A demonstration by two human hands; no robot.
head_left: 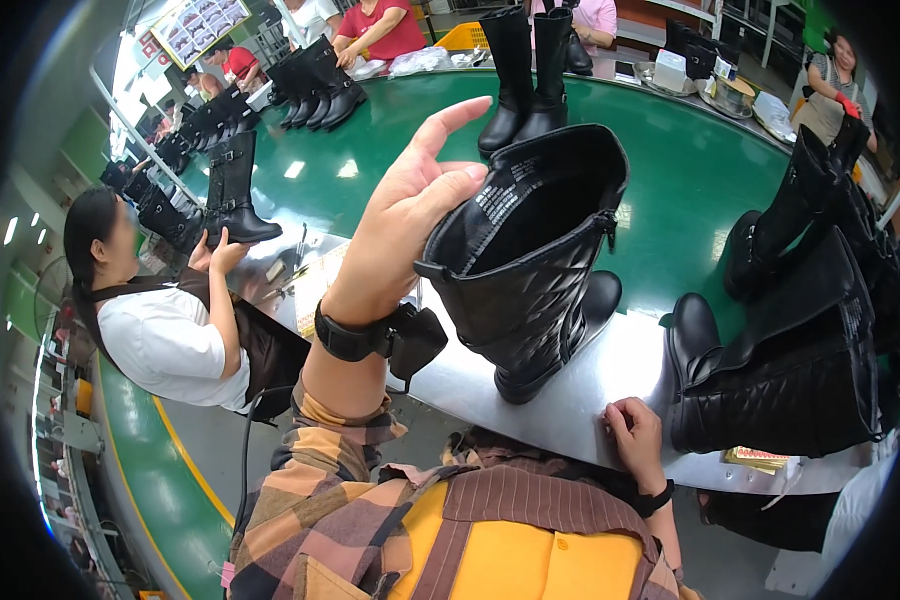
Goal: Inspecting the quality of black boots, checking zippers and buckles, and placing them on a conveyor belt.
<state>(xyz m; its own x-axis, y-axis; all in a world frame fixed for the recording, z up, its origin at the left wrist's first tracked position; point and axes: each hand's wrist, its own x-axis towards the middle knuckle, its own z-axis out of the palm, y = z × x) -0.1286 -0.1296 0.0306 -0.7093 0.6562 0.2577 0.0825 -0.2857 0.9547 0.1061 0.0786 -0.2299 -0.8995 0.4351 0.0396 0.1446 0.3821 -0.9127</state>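
Observation:
In front of me a black quilted boot (515, 310) stands upright on the metal tabletop (450, 385), its wide shaft opening facing me and a zipper pull at the right of its rim. At the left of that rim is my left hand (420, 190). Its index finger stretches out past the rim and the thumb lies against the shaft's edge; the remaining fingers are hidden. My right hand (635, 430) rests at the table's near edge with curled fingers, and what they hold, if anything, cannot be made out. Beside it, on the right, a second black boot (780, 390) leans over.
A green conveyor surface (390, 130) curves beyond the table. Tall black boots (525, 80) stand on it, with others (310, 85) further left and more boots (800, 210) at right. On the left a co-worker (170, 310) holds a boot (235, 190). Printed cards (760, 458) lie under the leaning boot.

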